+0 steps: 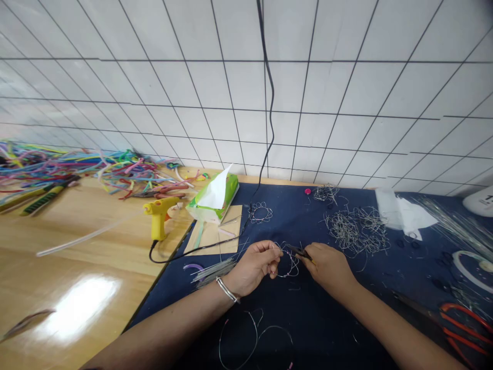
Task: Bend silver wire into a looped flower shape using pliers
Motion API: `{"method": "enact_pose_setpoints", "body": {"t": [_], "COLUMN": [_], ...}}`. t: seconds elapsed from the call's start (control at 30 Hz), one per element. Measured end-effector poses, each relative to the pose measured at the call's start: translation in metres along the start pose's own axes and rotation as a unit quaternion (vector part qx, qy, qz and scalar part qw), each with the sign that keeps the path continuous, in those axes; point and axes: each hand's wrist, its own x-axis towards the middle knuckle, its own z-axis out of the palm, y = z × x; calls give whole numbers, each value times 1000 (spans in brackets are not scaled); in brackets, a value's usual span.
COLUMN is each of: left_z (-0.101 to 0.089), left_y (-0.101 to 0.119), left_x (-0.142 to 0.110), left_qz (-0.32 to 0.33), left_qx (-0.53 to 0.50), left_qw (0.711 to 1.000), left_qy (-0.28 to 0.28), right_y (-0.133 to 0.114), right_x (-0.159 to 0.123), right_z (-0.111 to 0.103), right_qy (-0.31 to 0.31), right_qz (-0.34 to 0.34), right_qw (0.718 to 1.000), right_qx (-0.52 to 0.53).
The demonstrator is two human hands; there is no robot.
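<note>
Between my two hands hangs a looped wire shape point(291, 268), made of thin silvery wire bent into petal-like curves. My left hand point(259, 263) pinches its left side between thumb and fingers. My right hand point(327, 267) is closed round a pair of dark pliers point(302, 253), whose jaws reach the wire's upper right edge. Whether the jaws are clamped on the wire is too small to tell. A finished-looking wire flower ring point(261, 213) lies just beyond on the dark blue cloth point(296, 308). Closer to me rests a loose curved wire point(256, 339).
A yellow glue gun point(157, 218) stands left, its black cable crossing the cardboard point(213, 241) beside a tissue pack point(215, 198). Straight wires point(213, 272) lie by my left wrist. Tangled wire point(358, 228), red-handled scissors point(464, 324) and colourful pipe cleaners point(123, 172) lie around.
</note>
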Motion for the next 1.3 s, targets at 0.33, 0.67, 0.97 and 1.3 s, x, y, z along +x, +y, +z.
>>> {"method": "enact_pose_setpoints", "body": {"t": [0.33,0.67,0.97,1.3], "left_z": [-1,-1,-4,-9], "left_y": [-2,-1,-2,11], "left_x": [0,1,1,1], "left_qz": [-16,-32,115,168], "left_qx": [-42,-65,212,370], "left_qw": [999,997,970,914], "left_qy": [-27,-38,12,-9], "right_y": [-7,-6,0,5], "right_x": [-3,-3,1,4], "right_z": [2,1,-9,-18], "right_qy": [-4,2,-98,-161], "right_qz": [4,6,31,41], "right_qw": [1000,999,995,985], "right_qx": [-23,-49,5,57]}}
